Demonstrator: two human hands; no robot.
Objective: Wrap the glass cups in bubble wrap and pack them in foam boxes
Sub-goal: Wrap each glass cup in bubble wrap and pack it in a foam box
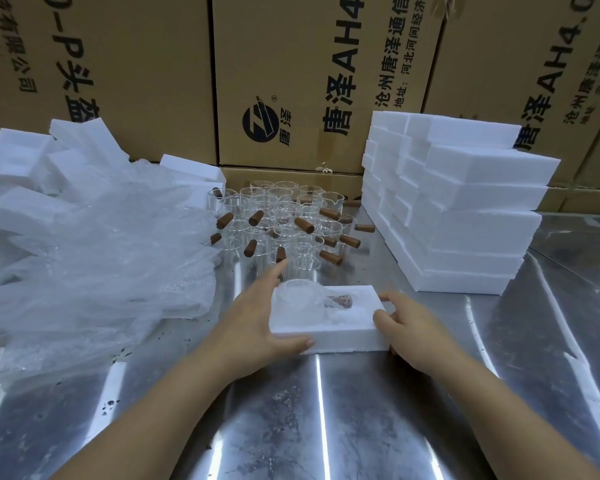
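An open white foam box [340,336] lies on the steel table in front of me. Inside it sits a glass cup wrapped in bubble wrap [303,299], its brown handle showing through the wrap. My left hand [264,320] grips the box's left side, thumb along the front edge and fingers stretched along the far left. My right hand [407,323] holds the box's right end with curled fingers on its top rim. Behind the box stand several bare glass cups with brown wooden handles [284,220].
A heap of bubble wrap sheets [94,258] covers the table's left, with loose foam boxes [32,168] behind it. A tall stack of foam boxes [458,206] stands at the right. Cardboard cartons [291,74] wall off the back. The steel table [291,410] is shiny.
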